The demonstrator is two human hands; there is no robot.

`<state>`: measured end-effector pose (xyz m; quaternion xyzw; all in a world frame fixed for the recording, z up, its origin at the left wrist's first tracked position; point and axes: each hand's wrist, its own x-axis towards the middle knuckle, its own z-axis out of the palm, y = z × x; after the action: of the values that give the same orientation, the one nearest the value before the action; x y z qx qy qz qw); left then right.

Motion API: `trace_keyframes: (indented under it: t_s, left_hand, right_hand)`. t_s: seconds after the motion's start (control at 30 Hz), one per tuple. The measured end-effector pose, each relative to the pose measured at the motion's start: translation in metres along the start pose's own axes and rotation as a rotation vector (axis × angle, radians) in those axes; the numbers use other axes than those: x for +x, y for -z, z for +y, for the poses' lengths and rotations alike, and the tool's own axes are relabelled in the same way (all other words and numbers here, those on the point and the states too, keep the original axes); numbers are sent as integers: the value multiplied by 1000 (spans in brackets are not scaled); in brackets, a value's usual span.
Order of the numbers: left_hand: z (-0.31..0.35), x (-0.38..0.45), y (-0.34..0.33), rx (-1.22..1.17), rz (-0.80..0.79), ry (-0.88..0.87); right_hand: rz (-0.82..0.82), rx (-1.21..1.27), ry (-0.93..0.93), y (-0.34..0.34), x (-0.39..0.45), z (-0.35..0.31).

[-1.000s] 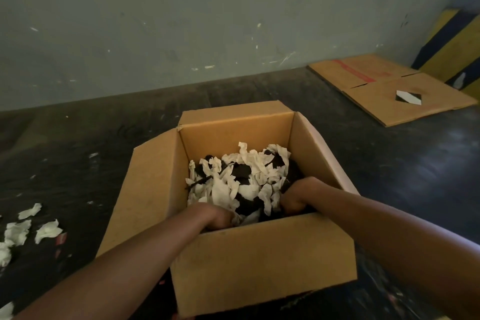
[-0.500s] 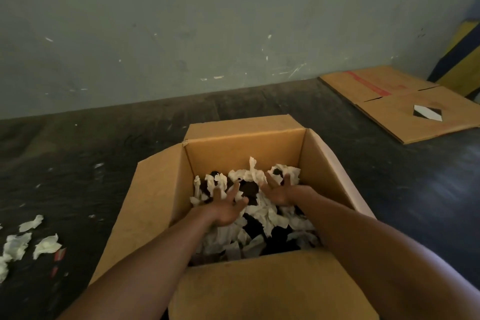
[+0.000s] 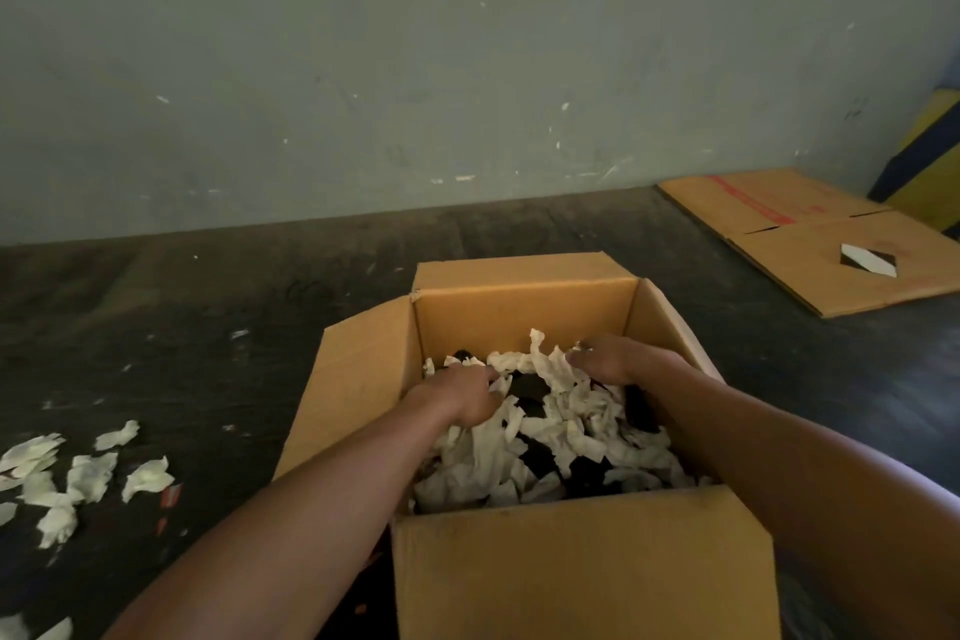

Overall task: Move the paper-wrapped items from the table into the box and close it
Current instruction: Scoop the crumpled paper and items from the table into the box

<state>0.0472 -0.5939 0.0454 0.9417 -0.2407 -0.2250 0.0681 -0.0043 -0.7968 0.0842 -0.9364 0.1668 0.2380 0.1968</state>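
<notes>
Dim corner against a scuffed grey-green wall, dark bench (image 3: 218,327), and the open cardboard box (image 3: 582,572) sitting near its front edge. Both hands are working inside it: left hand (image 3: 462,395) and right hand (image 3: 613,359) are lying on the paper-wrapped items (image 3: 550,437), fingers loosely spread, gripping nothing I can see. I'd be pressing evenly so the flaps can fold flat. Crumpled white wraps, dark stuff peeking through. More wrapped pieces (image 3: 78,478) are waiting off left.

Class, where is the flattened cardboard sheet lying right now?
In the head view, the flattened cardboard lies on the dark table at far right, beyond the open box, near the wall.
</notes>
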Motion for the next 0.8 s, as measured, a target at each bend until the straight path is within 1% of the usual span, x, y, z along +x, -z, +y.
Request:
trace_keyframes:
  t_s: [0.13,0.23,0.3,0.47,0.57,0.67,0.73,0.8]
  left_hand:
    - [-11,-42,27,-83,312,-73]
    - [-32,-83,33,-28,461,-203]
    - [-56,-110,33,-7,514,-237]
    - [-141,-192,22,-47,541,-163]
    - [-206,-245,-1,-99,518,-55]
    - [-270,-293,-33,-136,486,86]
    - [-310,-326,-58,-188,462,160]
    - [-344,-357,-86,-242,423,222]
  right_hand:
    - [190,-43,-22,0,-28,-31]
    - [314,-65,-6,-16,-53,-66]
    - [372,-68,55,-32,-75,-93]
    - [406,-115,145,-89,-115,-177]
    - [434,-143,200,-138,-141,-233]
    - [435,-162,309,-197,-165,-282]
    - [404,-165,384,-240,-178,-310]
    - [327,-166,422,-284,-188,-330]
